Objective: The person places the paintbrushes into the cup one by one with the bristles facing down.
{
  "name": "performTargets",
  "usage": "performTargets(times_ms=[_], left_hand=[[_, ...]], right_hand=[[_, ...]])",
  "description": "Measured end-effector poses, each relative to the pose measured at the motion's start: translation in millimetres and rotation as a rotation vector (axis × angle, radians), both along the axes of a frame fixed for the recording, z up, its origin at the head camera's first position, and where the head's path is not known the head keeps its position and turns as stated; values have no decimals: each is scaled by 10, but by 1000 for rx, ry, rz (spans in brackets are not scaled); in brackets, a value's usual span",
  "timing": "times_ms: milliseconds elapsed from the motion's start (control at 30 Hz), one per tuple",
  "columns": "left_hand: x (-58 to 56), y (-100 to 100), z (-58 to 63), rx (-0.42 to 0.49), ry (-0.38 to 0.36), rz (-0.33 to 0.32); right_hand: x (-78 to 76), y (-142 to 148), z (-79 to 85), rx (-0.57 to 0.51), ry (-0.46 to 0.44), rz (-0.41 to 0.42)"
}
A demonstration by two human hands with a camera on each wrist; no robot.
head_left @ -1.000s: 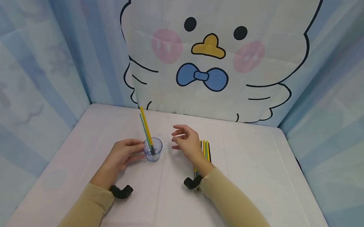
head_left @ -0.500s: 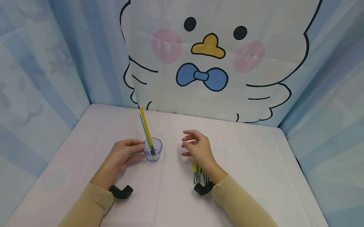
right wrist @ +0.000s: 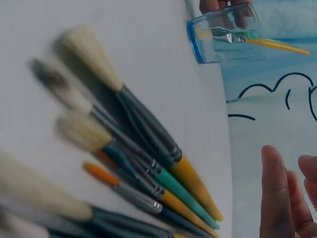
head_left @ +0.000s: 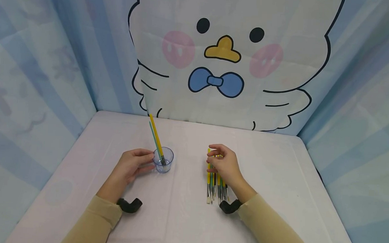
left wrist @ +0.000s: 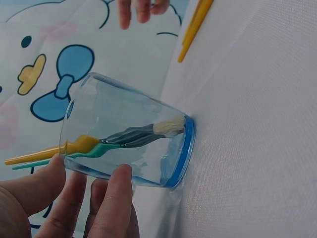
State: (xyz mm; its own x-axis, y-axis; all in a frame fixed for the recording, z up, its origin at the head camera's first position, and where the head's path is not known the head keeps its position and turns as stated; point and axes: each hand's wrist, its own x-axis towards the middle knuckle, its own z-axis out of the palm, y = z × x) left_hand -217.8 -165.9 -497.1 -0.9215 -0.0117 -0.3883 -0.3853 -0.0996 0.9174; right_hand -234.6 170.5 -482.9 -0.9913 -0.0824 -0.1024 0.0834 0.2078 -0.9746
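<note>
At the left of the head view, a clear plastic cup (head_left: 168,164) with a bluish tint stands upright on the table. My left hand (head_left: 135,164) holds it from its left side, thumb by the rim and fingers along the wall. Inside lean a yellow-handled paintbrush (head_left: 157,137) and a thinner teal-handled paintbrush (head_left: 153,131), bristles down. My right hand (head_left: 224,162), fingers loosely bent and holding nothing, hovers over a row of several paintbrushes (head_left: 209,180). Their bristles point towards me, and the hand hides part of the handles. In the right wrist view, pale-bristled paintbrushes (right wrist: 148,126) lie side by side.
A pale cloth covers the table (head_left: 180,215). Behind it hangs a curtain (head_left: 221,108) printed with a cartoon chick, with blue striped curtains (head_left: 360,125) at the sides. Black wrist mounts (head_left: 130,205) jut out below both wrists.
My right hand has moved away from beside the cup, rightwards and towards me, to above the row of paintbrushes. The left hand and the cup have stayed in place.
</note>
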Motion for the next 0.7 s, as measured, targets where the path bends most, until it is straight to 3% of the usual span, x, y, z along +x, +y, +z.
performTargets(times_ms=[267, 700], left_hand=[[-5, 6, -14, -4, -2, 6], [-1, 1, 1, -8, -3, -1]], right_hand=[[24, 233, -44, 67, -32, -67], [43, 514, -136, 283, -65, -121]])
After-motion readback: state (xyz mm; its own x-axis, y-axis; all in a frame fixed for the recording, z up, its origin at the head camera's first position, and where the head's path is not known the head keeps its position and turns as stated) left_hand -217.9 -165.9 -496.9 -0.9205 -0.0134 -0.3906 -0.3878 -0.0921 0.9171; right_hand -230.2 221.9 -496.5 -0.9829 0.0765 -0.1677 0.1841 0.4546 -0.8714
